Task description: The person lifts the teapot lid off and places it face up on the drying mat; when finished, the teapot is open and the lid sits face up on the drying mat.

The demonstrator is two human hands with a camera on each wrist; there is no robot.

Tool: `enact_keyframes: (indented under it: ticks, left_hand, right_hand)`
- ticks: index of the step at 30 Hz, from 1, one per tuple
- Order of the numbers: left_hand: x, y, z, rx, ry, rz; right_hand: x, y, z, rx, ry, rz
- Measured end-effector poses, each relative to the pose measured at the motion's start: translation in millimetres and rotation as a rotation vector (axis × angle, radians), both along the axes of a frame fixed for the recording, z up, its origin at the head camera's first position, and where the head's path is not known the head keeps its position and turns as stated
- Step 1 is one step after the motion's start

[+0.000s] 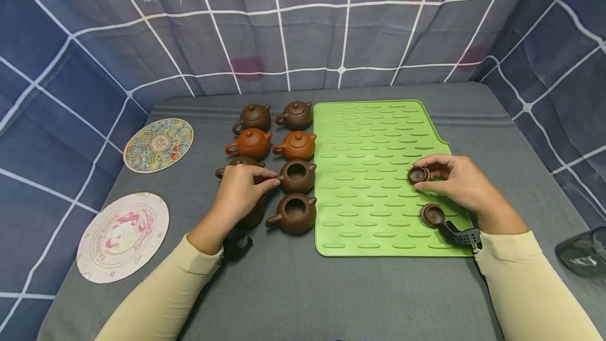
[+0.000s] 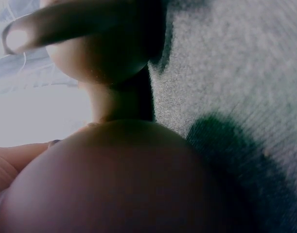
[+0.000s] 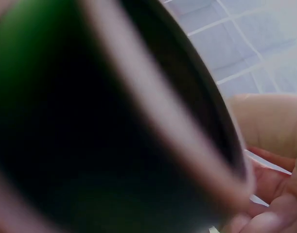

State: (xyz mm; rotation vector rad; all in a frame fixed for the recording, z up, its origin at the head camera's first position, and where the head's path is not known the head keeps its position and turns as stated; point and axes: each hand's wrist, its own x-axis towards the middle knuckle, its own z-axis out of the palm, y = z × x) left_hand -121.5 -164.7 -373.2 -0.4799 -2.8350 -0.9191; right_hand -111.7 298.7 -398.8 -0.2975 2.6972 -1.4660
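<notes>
Left hand (image 1: 239,188) reaches over the left column of teapots, pinching the handle of a lidless brown teapot (image 1: 297,175) between thumb and index finger. Right hand (image 1: 450,178) holds a small brown teapot lid (image 1: 418,175) above the green mat (image 1: 360,246), its hollow underside showing. A second brown lid (image 1: 433,215) lies hollow side up on the mat beside the right wrist strap. Nearest the front stands another lidless brown teapot (image 1: 294,213). Close rounded brown teapot bodies (image 2: 114,179) fill much of the left wrist view. A blurred dark rim (image 3: 163,111) covers most of the right wrist view.
Behind stand lidded teapots, two orange (image 1: 253,143) (image 1: 298,145) and two brown (image 1: 254,116) (image 1: 297,114). More brown teapots (image 1: 253,214) are partly hidden under the left arm. Two round mats (image 1: 158,145) (image 1: 124,237) lie left. A dark glass (image 1: 584,254) is at the right edge.
</notes>
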Motion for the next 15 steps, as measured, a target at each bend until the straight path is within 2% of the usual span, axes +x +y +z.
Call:
enact_keyframes:
  ticks: [7,11,15]
  left_hand:
    - [0.5,-0.8,-0.5,-0.001,0.004,0.002]
    - [0.7,-0.3,-0.5,0.005,0.004,0.002]
    - [0.8,0.0,-0.6,0.01,0.003,0.002]
  right_hand:
    - [-1.1,-0.5,0.7,0.026,0.001,0.011]
    - [0.3,1.3,2.2,0.098,0.031,0.015]
    - [4.6,3.8,5.4,0.126,0.05,0.02]
